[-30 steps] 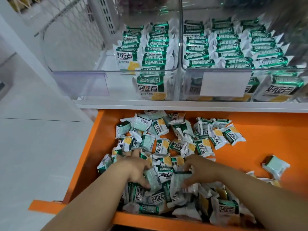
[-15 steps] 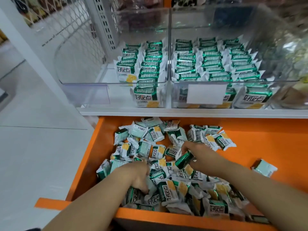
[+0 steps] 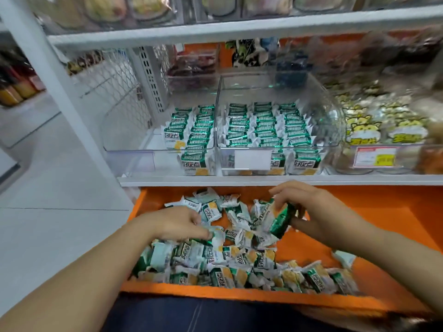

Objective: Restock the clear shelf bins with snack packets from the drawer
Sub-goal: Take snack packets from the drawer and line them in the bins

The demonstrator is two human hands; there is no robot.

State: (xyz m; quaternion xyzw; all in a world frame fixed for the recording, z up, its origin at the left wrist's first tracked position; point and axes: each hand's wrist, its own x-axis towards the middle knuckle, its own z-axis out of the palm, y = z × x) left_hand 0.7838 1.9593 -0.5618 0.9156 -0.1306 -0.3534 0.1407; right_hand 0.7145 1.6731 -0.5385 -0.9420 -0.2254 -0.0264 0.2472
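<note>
Below shelf [image 3: 263, 181], orange drawer [image 3: 374, 226] open, loose green-and-white snack packets [image 3: 215, 259] heaped toward its left and front. My right hand [image 3: 311, 209] above heap, fingers curled round small bunch of packets [image 3: 279, 219], held clear of pile. My left hand [image 3: 177, 222] low on heap, fingertips among packets; whether they grip anything I cannot tell. In left clear bin [image 3: 134, 161]: two upright rows against right wall. In right clear bin [image 3: 329, 121]: three packed rows, white label [image 3: 253, 159] on front.
</note>
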